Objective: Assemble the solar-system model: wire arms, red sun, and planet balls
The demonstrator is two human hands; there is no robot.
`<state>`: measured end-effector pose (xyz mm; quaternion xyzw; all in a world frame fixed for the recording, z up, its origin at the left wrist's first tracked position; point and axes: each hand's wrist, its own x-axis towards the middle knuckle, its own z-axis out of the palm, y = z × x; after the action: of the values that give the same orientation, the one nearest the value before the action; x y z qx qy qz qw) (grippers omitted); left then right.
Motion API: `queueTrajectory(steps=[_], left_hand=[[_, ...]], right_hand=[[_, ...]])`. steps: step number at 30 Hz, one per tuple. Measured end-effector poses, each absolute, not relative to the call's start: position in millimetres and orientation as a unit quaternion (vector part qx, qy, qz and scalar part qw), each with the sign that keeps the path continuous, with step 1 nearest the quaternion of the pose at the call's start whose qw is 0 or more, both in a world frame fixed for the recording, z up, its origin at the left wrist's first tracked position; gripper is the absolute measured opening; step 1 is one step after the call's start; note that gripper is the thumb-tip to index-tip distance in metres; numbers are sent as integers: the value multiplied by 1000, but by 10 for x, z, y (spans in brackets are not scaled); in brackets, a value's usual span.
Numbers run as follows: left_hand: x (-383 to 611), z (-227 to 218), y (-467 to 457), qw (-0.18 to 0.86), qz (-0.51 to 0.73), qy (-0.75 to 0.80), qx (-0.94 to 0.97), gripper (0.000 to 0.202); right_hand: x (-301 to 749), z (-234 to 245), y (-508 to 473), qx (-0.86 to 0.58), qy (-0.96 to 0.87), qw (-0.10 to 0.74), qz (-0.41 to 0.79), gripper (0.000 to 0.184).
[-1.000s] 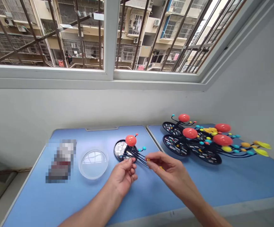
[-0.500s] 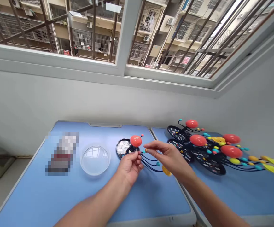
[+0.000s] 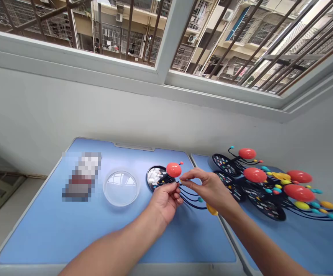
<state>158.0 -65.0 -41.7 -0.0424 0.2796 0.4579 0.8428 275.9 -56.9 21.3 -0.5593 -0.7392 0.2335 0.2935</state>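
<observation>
A solar system model stands on the blue table, with a round black base [image 3: 154, 178], a red ball [image 3: 173, 170] on top and several thin black arms. One arm ends in a yellow-orange piece [image 3: 212, 209], another in a teal ball [image 3: 200, 199]. My left hand [image 3: 166, 201] is closed, pinching the end of a short black arm just below the red ball. Against that same tip, the thumb and forefinger of my right hand [image 3: 203, 186] are pressed together around a small bead, mostly hidden by the fingers.
Left of the model lies a clear round plastic cover [image 3: 121, 188]. Farther left is a blurred-out rectangular item [image 3: 82, 176]. Several similar models with red balls [image 3: 255, 174] crowd a second table [image 3: 307, 245] on the right. A wall [image 3: 111, 111] and barred window rise behind.
The view has shifted, so the tables and models sit farther right. My right fingertips have closed in on the arm tip at my left hand; the teal bead seen there before no longer shows.
</observation>
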Motion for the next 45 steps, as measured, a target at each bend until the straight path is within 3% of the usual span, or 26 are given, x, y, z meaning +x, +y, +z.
queueTrajectory(steps=[12,21,27,32,35,38,41,45], left_hand=[[1590,-398,-667,843,460,276,-48,17],[1618,-393,-664,849,451,265,-75,19],[1642,-378,-664,851,446,262,-87,20],[1616,-378,-680,846,462,261,-52,13],[1536,-396,-753,836,444,315,65,7],[1411,-457,-869,722,424,447,316,7],[1281,-539,-961,469,426,502,589,19],[1187,-604,-947,292,351,525,718,33]], right_hand=[[2717,181,-565,-546,-774,267,175,28],[2675,241,-538,-489,-844,212,65,26],[2664,225,-525,-504,-844,170,65,23],[2656,224,-532,-511,-833,192,90,20],[2675,230,-542,-521,-818,223,98,15],[2705,281,-604,-538,-795,267,90,14],[2704,349,-791,-534,-776,329,68,15],[2625,248,-1192,-530,-750,353,175,14]])
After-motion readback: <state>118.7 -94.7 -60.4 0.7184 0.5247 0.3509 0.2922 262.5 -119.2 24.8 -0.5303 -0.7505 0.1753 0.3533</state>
